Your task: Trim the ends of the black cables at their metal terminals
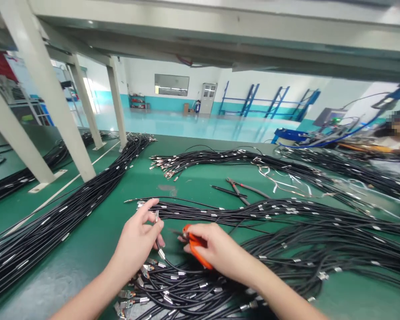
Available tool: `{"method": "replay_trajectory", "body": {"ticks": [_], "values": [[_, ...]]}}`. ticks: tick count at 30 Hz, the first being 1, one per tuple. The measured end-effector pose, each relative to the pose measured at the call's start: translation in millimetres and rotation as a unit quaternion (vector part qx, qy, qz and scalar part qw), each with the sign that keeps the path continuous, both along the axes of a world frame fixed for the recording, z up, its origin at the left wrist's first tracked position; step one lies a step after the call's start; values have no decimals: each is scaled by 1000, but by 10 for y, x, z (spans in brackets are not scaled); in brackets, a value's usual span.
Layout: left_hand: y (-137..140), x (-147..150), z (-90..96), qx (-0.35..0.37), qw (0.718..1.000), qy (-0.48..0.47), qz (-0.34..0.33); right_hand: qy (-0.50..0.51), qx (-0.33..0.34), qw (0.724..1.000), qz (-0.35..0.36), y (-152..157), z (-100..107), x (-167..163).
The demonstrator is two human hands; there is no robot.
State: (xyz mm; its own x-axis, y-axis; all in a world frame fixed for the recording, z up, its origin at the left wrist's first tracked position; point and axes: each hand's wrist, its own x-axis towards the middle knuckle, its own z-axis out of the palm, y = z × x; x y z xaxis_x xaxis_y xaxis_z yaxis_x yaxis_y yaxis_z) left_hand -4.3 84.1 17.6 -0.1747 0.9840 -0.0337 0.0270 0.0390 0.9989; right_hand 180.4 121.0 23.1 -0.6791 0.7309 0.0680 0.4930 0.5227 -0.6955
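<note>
Thin black cables with a smooth rubbery sheath and small shiny metal ferrules lie in loose bundles on the matte green bench (96, 231). The left hand (136, 242) pinches 1 cable end (157, 222) between thumb and fingers, its silvery terminal upright just above the pile (186, 284). The right hand (216, 251) is closed around orange-handled cutters (196, 249), whose dark tip points toward that cable end, close beside it.
</note>
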Motion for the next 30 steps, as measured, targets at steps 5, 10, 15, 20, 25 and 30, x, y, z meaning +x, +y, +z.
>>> {"method": "replay_trajectory", "body": {"ticks": [5,10,15,20,25,30], "values": [[-262,-207,-102,-76,996,-7,40,-13,3,999,50,-114,-196,-36],[-321,-276,-49,-91,993,-65,32,45,-56,997,38,-141,-170,-10],[-258,-190,85,-77,988,-130,19,104,-162,981,7,-245,12,-72],[-147,57,140,-23,984,-175,36,147,-229,961,-55,-290,46,-91],[-109,420,127,-29,979,-199,-41,269,-244,915,-177,-143,70,27],[-87,575,98,-34,983,-138,-112,263,-280,912,-143,-109,144,118]]}}
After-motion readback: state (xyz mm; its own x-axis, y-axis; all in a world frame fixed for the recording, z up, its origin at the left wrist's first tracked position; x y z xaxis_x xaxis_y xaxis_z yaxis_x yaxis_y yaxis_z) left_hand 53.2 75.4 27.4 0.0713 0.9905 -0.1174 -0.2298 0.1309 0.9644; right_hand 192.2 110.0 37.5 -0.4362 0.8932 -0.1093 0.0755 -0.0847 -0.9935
